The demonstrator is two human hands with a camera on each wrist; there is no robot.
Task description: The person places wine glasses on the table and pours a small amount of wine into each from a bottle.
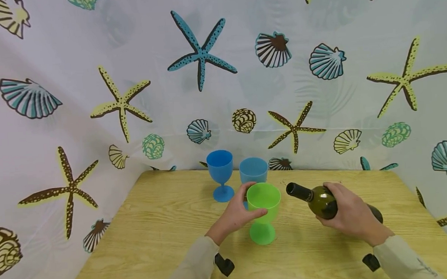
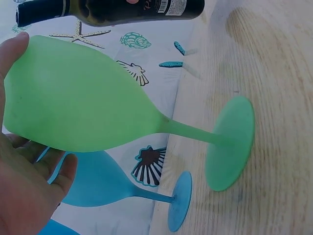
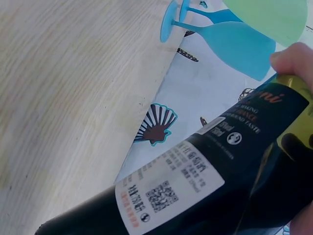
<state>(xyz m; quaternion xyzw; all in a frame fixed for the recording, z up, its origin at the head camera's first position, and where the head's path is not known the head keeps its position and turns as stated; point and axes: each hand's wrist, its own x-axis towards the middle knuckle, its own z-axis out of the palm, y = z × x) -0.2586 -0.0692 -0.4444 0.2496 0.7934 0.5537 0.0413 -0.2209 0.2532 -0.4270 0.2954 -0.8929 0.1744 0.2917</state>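
A green plastic goblet (image 1: 268, 212) stands upright on the wooden table, its foot flat on the surface. My left hand (image 1: 236, 216) holds the goblet's bowl from the left, thumb on the near side and fingers curled at the far side. To the right, my right hand (image 1: 352, 215) grips a dark green wine bottle (image 1: 323, 203) round its body. The bottle is held above the table, tilted, its open mouth pointing left, near the goblet's rim but apart from it. In the right wrist view a white printed label (image 3: 168, 191) shows on the bottle.
Behind the green goblet stands a light blue goblet (image 1: 253, 168), partly hidden. A darker blue goblet (image 1: 220, 166) is to its left, near the table's back edge. A cloth (image 1: 203, 107) printed with starfish and shells hangs round the wooden table (image 1: 156, 234).
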